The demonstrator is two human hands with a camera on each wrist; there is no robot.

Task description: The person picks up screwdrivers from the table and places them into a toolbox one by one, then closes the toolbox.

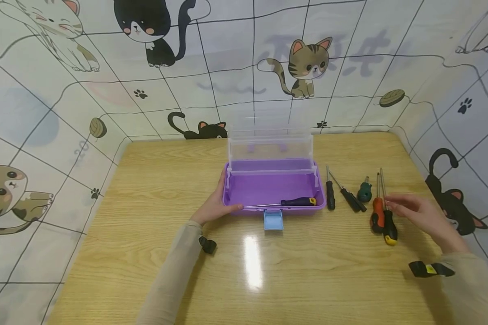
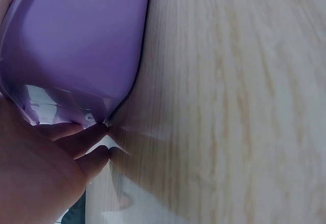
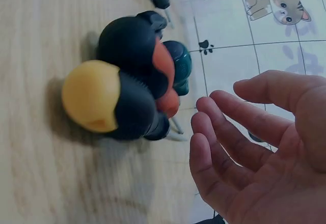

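Note:
A purple toolbox (image 1: 274, 186) stands on the table with its clear lid (image 1: 270, 149) raised. Inside, along its front wall, lies a black-and-yellow screwdriver (image 1: 298, 201). My left hand (image 1: 214, 205) holds the box's left end, thumb at the front rim and fingers along the side; the left wrist view shows those fingers against the purple end wall. On the right, my right hand (image 1: 416, 214) is beside another black-and-yellow screwdriver (image 1: 389, 228) and a red-and-black screwdriver (image 1: 377, 214). In the right wrist view its fingers (image 3: 229, 158) are loosely bent, apart from the yellow handle end (image 3: 91, 96).
Between the box and my right hand lie a black screwdriver (image 1: 330, 195), a pair of thin dark-handled tools (image 1: 351, 199) and a stubby green screwdriver (image 1: 364, 192). A blue latch (image 1: 273, 220) hangs at the box front. Cat-patterned walls border the wooden table (image 1: 309, 271).

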